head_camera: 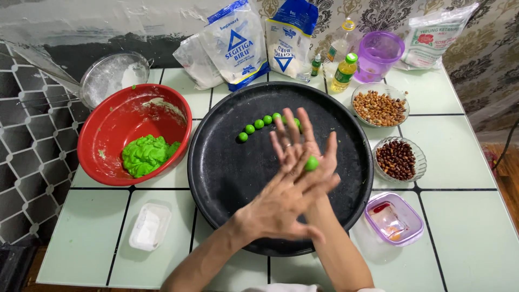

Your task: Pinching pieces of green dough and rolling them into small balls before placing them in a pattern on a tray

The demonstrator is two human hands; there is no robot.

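A small green dough ball (311, 163) is pressed between my two palms above a round black tray (227, 167). My left hand (275, 208) reaches in from the lower left and lies across the top. My right hand (294, 143) is underneath, its fingers spread and pointing away from me, with a ring on one finger. Behind my fingers, a curved row of several finished green balls (259, 124) rests on the tray. To the left, a red bowl (108, 116) holds a lump of green dough (145, 155).
On the tiled table, right of the tray, are a glass bowl of pale peanuts (380, 107), a glass bowl of dark nuts (396, 158) and a purple-rimmed box (394, 218). Flour bags (238, 43), an oil bottle (344, 72), a purple cup (380, 53) and a sieve (111, 75) line the back. A white tub (150, 226) sits front left.
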